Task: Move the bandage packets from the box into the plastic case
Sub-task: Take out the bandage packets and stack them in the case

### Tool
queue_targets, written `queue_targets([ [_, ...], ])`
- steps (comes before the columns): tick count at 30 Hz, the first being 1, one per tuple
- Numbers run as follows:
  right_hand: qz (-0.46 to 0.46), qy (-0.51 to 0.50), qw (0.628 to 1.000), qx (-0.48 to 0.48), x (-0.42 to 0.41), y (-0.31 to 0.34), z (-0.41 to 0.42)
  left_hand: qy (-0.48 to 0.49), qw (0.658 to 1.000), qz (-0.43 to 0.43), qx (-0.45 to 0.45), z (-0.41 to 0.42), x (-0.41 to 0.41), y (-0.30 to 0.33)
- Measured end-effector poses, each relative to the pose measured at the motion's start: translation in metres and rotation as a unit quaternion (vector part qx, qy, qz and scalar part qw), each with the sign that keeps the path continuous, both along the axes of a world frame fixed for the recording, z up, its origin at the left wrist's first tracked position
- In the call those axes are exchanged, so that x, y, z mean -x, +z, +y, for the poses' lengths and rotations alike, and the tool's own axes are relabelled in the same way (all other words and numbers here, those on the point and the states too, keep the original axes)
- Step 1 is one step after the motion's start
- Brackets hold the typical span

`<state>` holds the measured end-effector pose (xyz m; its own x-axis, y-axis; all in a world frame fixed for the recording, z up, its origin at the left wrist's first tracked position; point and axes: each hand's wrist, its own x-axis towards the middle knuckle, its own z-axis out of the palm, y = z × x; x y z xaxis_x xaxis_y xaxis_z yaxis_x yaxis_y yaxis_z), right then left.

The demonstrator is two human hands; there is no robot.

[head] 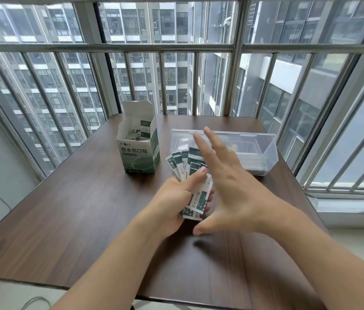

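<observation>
A green-and-white bandage box (139, 153) stands upright with its lid flap open at the table's far middle; more packets show inside it. Right of it sits a clear plastic case (263, 145), open, with a layer of packets on its floor. My left hand (172, 204) grips a fanned bundle of green-and-white bandage packets (186, 163) above the table, in front of the case. My right hand (228, 182) hovers over the bundle with fingers spread, holding nothing, and hides part of the fan and the case's left half.
The dark wooden table (76, 220) stands against a barred window (176, 48); its front edge runs just below my forearms. A white sill (351, 209) lies to the right.
</observation>
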<state>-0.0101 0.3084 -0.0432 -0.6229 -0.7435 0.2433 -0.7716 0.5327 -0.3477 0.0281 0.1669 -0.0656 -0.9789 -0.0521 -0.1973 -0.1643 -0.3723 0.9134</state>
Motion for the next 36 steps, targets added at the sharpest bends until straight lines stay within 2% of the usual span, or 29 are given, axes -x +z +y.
queue_targets([
  [2,0.018,-0.002,0.999,-0.043,0.001,-0.004,-0.008,0.001,1.0,0.016,0.002,0.005,-0.001,0.0],
  [8,0.005,0.016,0.999,0.032,0.014,-0.01,-0.013,-0.044,0.999,0.0,0.025,0.002,-0.001,0.002],
  [11,0.003,0.029,0.999,0.039,0.012,-0.012,-0.011,-0.08,0.997,0.014,0.014,-0.006,0.0,0.005],
  [16,0.055,0.061,0.996,0.016,0.012,-0.003,-0.011,-0.067,0.997,0.014,0.025,-0.002,0.0,0.01],
  [19,0.032,0.085,0.995,0.036,0.013,0.0,-0.015,-0.077,0.996,0.008,0.046,-0.002,-0.003,0.014],
  [25,-0.032,0.073,0.988,0.13,0.013,-0.009,-0.011,-0.143,0.987,-0.057,-0.051,-0.01,-0.005,0.017],
  [32,-0.015,0.089,0.992,0.093,0.011,-0.003,-0.009,-0.085,0.994,0.006,0.066,-0.002,-0.002,0.013],
  [34,-0.045,0.093,0.988,0.119,0.013,-0.002,-0.008,-0.121,0.992,0.01,0.012,-0.007,-0.003,0.015],
  [36,-0.081,0.098,0.982,0.142,0.016,-0.001,-0.005,-0.18,0.978,-0.012,-0.103,-0.014,-0.005,0.018],
])
